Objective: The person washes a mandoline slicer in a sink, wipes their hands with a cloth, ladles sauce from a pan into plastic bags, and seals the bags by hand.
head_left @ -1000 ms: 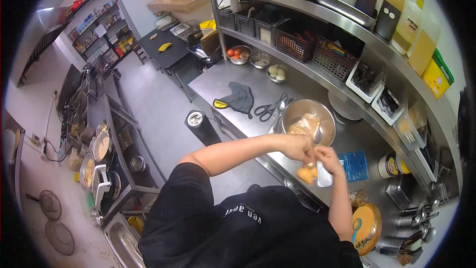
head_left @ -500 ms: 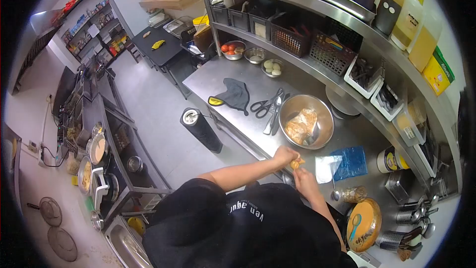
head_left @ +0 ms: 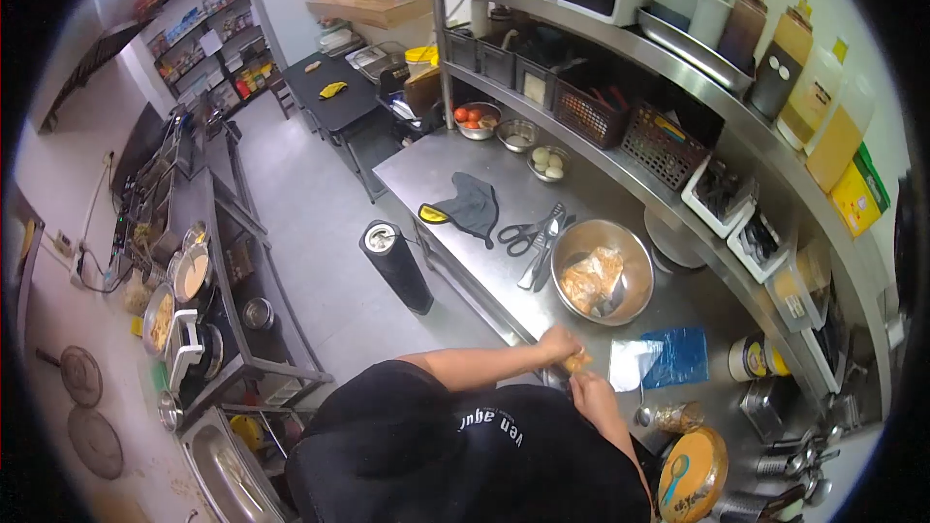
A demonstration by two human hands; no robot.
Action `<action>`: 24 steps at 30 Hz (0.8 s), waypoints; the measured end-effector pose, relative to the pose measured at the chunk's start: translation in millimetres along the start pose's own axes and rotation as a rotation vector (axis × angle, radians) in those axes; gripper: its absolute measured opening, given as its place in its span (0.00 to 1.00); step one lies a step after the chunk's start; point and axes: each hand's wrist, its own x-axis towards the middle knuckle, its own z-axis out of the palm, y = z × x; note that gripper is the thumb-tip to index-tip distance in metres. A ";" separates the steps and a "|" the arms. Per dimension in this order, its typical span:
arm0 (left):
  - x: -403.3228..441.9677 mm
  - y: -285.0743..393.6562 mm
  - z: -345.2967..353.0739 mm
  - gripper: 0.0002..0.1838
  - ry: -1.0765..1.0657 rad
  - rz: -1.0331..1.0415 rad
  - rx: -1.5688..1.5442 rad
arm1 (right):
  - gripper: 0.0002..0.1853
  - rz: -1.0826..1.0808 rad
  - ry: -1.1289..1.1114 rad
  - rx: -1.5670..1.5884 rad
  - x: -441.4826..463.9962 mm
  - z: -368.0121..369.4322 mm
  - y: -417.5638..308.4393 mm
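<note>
Near the worktop's front edge, my left hand [head_left: 559,342] is closed on a small orange-tan piece [head_left: 578,362], whose kind I cannot make out. My right hand [head_left: 591,393] is just below it with fingers curled against the same piece. Beyond my hands stands a steel mixing bowl [head_left: 635,254] holding orange-and-white contents [head_left: 593,279] that look like seasoned food in clear plastic. To the right of my hands lie a silvery-white packet [head_left: 632,364] and a blue plastic sheet [head_left: 680,358], with a spoon [head_left: 643,415] next to them.
Scissors [head_left: 518,238], a knife [head_left: 535,273] and a grey cloth mitt [head_left: 470,205] lie left of the bowl. A glass jar [head_left: 680,415] and a wide orange-topped tub [head_left: 705,465] stand at right. A black cylindrical bin [head_left: 399,271] stands on the floor. Shelving [head_left: 620,174] overhangs the worktop's back.
The view has shifted slightly, so the worktop appears lower. My hands are a little further apart around the orange-tan piece, which shows more between them.
</note>
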 end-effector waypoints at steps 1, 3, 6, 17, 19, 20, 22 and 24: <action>-19.4 15.3 -6.8 0.07 0.003 0.167 0.110 | 0.09 -0.024 0.059 0.044 2.0 -0.1 0.8; -51.2 38.1 -15.2 0.09 0.028 0.487 0.302 | 0.11 0.260 0.023 0.435 -0.8 0.9 21.9; -63.7 57.4 -27.1 0.08 -0.053 0.773 0.332 | 0.13 0.610 -0.001 0.977 8.7 -17.6 28.0; -87.2 58.9 -73.8 0.23 0.149 0.501 0.307 | 0.28 0.080 0.125 0.578 43.4 38.4 -7.1; -79.8 49.9 -83.9 0.23 0.183 0.429 0.234 | 0.25 0.023 0.147 0.447 59.4 48.0 -15.5; -76.8 44.3 -86.1 0.23 0.189 0.354 0.161 | 0.21 -0.011 0.182 0.318 65.5 52.4 -20.3; -73.4 41.3 -94.6 0.23 0.180 0.307 0.137 | 0.16 -0.039 0.248 0.235 78.8 62.2 -27.0; -68.9 35.3 -99.1 0.22 0.216 0.217 0.075 | 0.15 -0.119 0.286 0.109 85.5 69.7 -27.3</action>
